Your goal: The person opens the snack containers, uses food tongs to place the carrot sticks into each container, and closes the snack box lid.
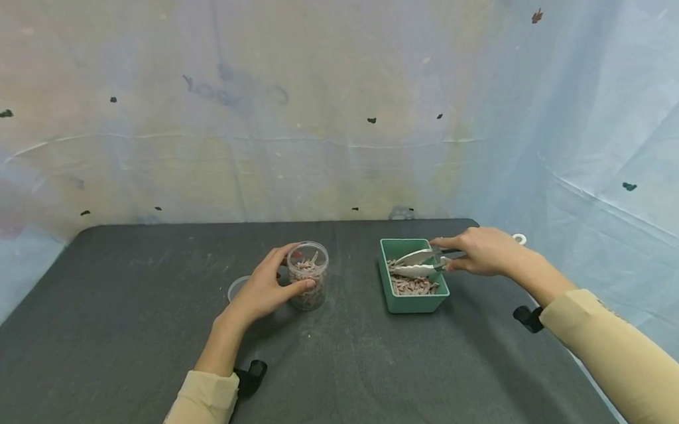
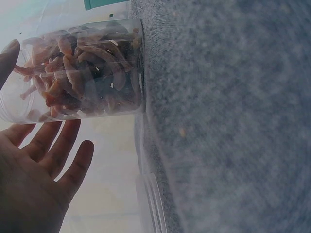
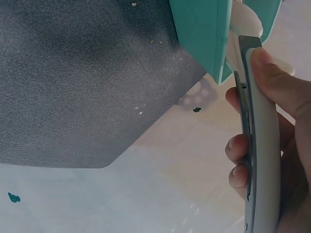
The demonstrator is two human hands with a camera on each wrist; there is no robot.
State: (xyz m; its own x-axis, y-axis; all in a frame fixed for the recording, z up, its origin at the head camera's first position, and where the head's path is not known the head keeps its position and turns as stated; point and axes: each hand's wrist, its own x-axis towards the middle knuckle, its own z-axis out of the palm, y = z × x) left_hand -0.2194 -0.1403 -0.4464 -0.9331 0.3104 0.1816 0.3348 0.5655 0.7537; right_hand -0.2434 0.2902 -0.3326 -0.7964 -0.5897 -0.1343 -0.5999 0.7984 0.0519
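A clear plastic jar [image 1: 310, 294] stands upright on the dark table, partly filled with brownish, finger-shaped dried pieces [image 2: 68, 73]. My left hand [image 1: 264, 290] holds it near the top, thumb on one side and fingers on the other. To its right sits a green rectangular container [image 1: 417, 304] with a layer of similar pieces [image 1: 411, 287] in it. My right hand [image 1: 486, 251] grips a pair of white and grey tongs [image 3: 265, 131] by the handles. The tong tips, spread apart, reach into the container over the pieces; whether they hold any cannot be told.
A clear round lid [image 2: 151, 204] lies on the table [image 1: 352, 377] left of the jar, partly hidden behind my left hand. Pale plastic sheeting [image 1: 307, 108] with small dark spots hangs behind the table and along its right side.
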